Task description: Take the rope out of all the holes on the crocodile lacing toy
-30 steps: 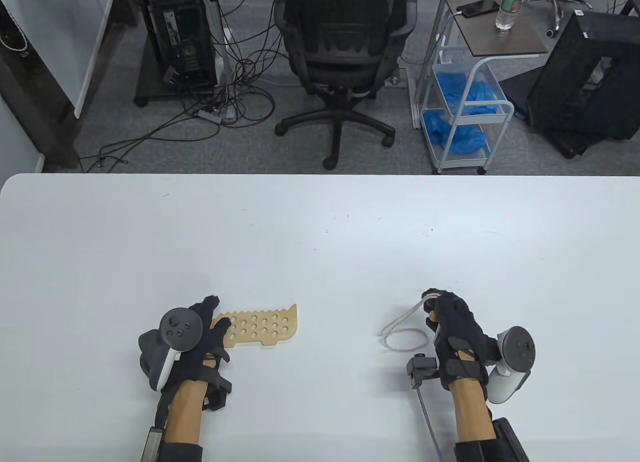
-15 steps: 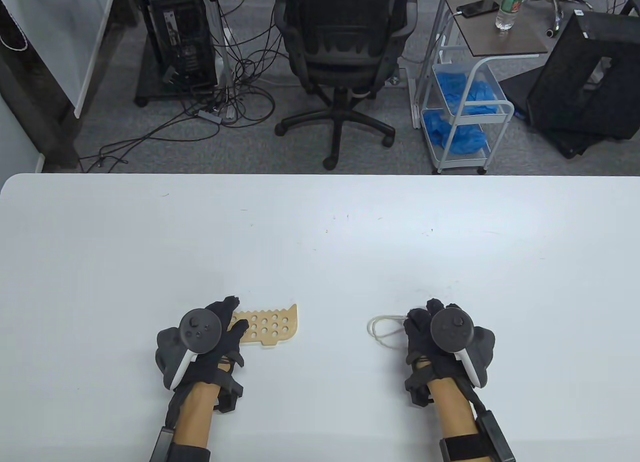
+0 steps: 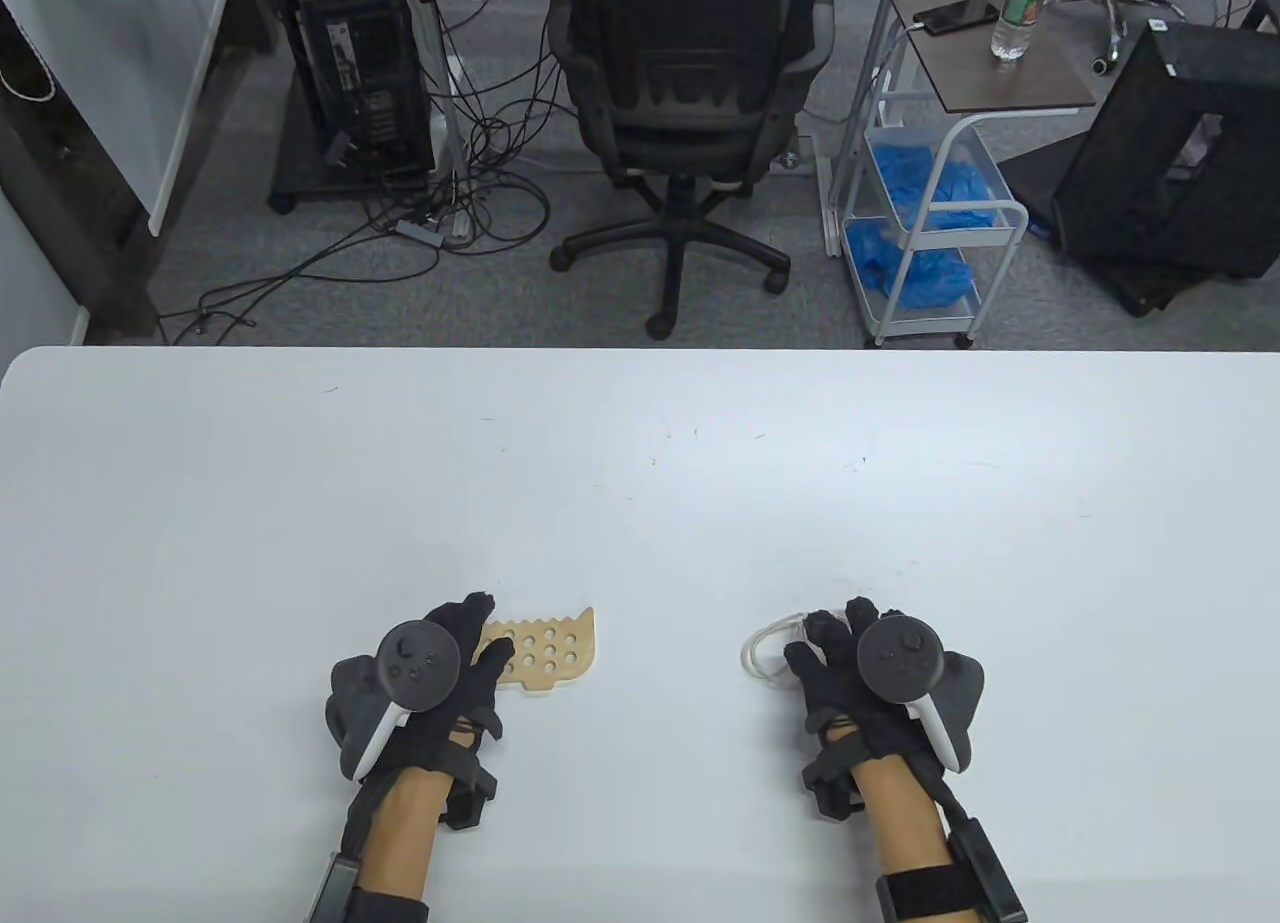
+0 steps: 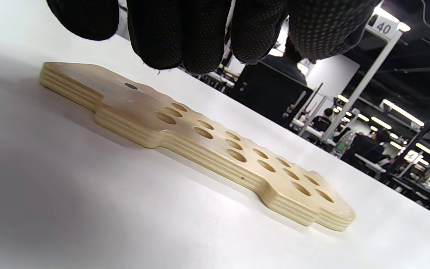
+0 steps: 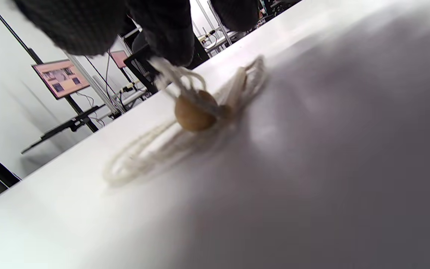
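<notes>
The wooden crocodile lacing board lies flat on the white table, and no rope shows in its holes. My left hand is spread palm down over the board's left end. Its fingertips hang just above the wood in the left wrist view. The white rope lies bunched on the table to the right, apart from the board. My right hand is palm down over it. In the right wrist view several rope strands rise from a wooden bead up to my fingertips.
Beyond the table's far edge stand an office chair, a white cart with blue bags and a computer tower. The board and the rope sit near the table's front edge.
My right hand turned palm down and brought the coiled rope onto the table, bunching it smaller. My left hand slid right along the board's left end. The board stayed put.
</notes>
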Demonstrator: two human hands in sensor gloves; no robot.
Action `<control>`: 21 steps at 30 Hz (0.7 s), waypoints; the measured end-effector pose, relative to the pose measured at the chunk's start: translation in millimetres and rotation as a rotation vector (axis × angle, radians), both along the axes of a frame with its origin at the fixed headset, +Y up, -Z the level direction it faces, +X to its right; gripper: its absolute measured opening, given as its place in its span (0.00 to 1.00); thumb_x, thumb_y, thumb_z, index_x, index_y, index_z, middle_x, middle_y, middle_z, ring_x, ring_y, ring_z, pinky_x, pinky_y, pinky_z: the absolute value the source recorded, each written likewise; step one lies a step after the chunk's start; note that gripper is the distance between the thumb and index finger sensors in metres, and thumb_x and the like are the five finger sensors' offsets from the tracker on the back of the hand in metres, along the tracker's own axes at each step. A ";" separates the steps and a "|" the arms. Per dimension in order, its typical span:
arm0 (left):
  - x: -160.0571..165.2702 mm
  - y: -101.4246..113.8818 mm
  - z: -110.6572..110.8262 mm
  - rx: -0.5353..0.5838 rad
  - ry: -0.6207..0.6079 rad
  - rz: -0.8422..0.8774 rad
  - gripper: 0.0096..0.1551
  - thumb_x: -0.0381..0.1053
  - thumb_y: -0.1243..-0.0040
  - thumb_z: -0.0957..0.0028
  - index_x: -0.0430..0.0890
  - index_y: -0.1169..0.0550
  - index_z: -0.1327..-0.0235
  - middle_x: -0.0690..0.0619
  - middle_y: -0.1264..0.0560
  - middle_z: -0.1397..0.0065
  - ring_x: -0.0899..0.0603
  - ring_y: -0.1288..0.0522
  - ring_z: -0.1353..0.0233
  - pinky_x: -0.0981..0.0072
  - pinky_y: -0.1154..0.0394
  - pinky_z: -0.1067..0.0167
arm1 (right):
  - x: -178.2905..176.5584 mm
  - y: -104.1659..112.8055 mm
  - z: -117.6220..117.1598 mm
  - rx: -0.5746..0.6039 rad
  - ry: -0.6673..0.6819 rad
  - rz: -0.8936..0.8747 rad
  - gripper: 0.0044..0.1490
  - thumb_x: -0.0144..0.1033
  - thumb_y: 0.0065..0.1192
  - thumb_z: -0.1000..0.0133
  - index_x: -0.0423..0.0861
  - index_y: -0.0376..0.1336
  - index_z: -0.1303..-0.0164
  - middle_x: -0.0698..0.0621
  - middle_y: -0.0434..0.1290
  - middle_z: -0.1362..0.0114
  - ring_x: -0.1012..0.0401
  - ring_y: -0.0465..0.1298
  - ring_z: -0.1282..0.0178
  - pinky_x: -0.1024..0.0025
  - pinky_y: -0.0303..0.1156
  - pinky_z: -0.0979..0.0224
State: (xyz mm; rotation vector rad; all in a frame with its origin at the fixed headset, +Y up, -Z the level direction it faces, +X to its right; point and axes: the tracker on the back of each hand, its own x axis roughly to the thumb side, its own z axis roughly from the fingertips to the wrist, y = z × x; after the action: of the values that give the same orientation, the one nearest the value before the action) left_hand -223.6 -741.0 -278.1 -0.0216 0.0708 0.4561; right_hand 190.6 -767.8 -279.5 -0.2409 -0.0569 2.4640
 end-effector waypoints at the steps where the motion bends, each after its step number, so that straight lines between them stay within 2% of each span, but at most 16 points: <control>1: 1.7 1.2 0.5 -0.001 -0.008 0.009 0.39 0.62 0.43 0.46 0.52 0.30 0.20 0.39 0.31 0.20 0.33 0.32 0.26 0.31 0.35 0.33 | -1.3 2.6 0.7 0.018 0.000 -0.004 0.36 0.48 0.66 0.49 0.45 0.63 0.32 0.35 0.47 0.17 0.30 0.40 0.21 0.21 0.36 0.30; 6: 19.0 16.0 7.8 0.020 -0.071 -0.054 0.45 0.65 0.45 0.46 0.52 0.39 0.15 0.37 0.39 0.15 0.31 0.40 0.20 0.26 0.40 0.31 | -15.7 18.6 7.0 0.124 0.031 0.059 0.43 0.53 0.65 0.50 0.47 0.56 0.27 0.37 0.41 0.15 0.31 0.34 0.20 0.21 0.32 0.31; 14: 46.2 37.9 23.9 0.129 -0.135 -0.164 0.53 0.69 0.48 0.46 0.52 0.54 0.13 0.39 0.54 0.11 0.31 0.52 0.15 0.21 0.50 0.28 | -39.5 42.7 22.2 0.298 0.101 0.201 0.48 0.60 0.61 0.50 0.49 0.51 0.24 0.39 0.37 0.15 0.33 0.29 0.20 0.21 0.27 0.33; 17: 53.0 40.5 27.5 0.149 -0.155 -0.201 0.56 0.71 0.49 0.46 0.52 0.57 0.14 0.39 0.58 0.10 0.31 0.58 0.14 0.17 0.55 0.28 | -48.3 45.8 26.4 0.316 0.138 0.231 0.49 0.62 0.59 0.50 0.49 0.51 0.23 0.39 0.36 0.14 0.33 0.29 0.20 0.21 0.26 0.34; 21: 59.6 35.0 26.4 0.108 -0.201 -0.200 0.57 0.71 0.49 0.47 0.51 0.58 0.14 0.39 0.61 0.11 0.30 0.63 0.13 0.15 0.60 0.30 | -61.0 41.7 28.4 0.286 0.185 0.306 0.51 0.66 0.55 0.50 0.50 0.49 0.23 0.39 0.35 0.14 0.33 0.28 0.21 0.20 0.24 0.36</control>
State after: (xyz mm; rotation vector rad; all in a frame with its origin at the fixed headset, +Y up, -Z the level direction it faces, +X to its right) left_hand -164.0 -705.9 -251.6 0.0460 -0.1483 0.2554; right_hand 129.7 -726.1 -251.2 0.1303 -0.3886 2.7274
